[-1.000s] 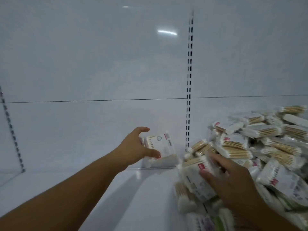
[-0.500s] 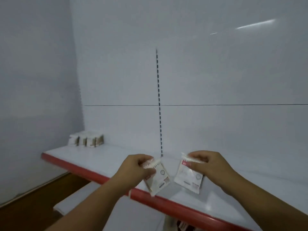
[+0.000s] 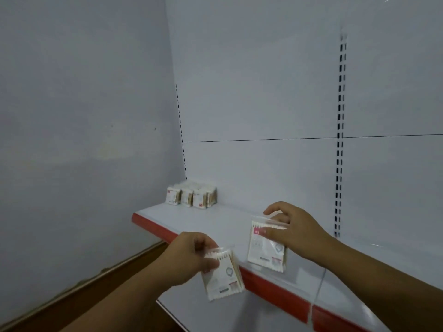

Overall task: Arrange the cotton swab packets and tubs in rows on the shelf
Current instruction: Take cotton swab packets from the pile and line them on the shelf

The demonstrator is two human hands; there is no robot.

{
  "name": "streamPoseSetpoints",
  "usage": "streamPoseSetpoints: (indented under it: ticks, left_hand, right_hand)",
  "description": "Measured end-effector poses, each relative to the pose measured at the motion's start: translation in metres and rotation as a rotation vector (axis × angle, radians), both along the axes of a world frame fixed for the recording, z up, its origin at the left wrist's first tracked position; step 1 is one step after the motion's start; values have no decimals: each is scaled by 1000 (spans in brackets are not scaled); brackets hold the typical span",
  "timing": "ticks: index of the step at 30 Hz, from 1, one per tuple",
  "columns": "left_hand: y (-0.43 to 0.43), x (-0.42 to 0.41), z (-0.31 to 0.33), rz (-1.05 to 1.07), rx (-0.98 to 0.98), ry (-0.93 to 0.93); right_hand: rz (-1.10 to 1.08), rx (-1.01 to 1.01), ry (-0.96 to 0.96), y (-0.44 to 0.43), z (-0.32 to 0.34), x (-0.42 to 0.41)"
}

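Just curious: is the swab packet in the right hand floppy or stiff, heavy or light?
Probably light: the right hand pinches the cotton swab packet by its top edge alone. Likely fairly stiff: it hangs flat, not drooping. Its clear film may be slippery.

White shelf (image 3: 230, 226) with a red front edge (image 3: 271, 281), running from far left to near right. Only stuff actually sitting on it is a small bunch of packets (image 3: 191, 196) way back in the far left corner, standing upright in tight rows, right by the back panel (image 3: 263, 164). Another white shelf (image 3: 239, 315) sits lower down.
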State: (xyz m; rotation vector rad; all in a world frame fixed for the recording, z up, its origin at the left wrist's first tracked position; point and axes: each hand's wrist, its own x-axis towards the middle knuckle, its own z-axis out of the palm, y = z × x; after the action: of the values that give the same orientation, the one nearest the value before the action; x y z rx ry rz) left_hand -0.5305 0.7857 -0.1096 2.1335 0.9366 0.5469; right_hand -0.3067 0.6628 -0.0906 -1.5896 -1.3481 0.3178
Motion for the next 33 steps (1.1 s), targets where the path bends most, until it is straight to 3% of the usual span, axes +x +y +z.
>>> streamPoseSetpoints:
  ticks: [11, 18, 26, 30, 33]
  left_hand:
    - [187, -37, 45, 179, 244, 141]
    - [302, -26, 46, 144, 456, 146]
    - [444, 21, 30, -115, 617, 128]
    - [485, 52, 18, -307, 768, 243]
    - [504, 65, -3, -385, 783, 212]
  right_hand:
    - [-22, 13, -181, 216, 0, -6]
    - [-126, -54, -247, 304, -26, -9]
    - [-383, -47, -561, 413, -43, -29]
    - [-495, -29, -656, 444, -48, -34]
    - [-487, -135, -749, 445, -65, -34]
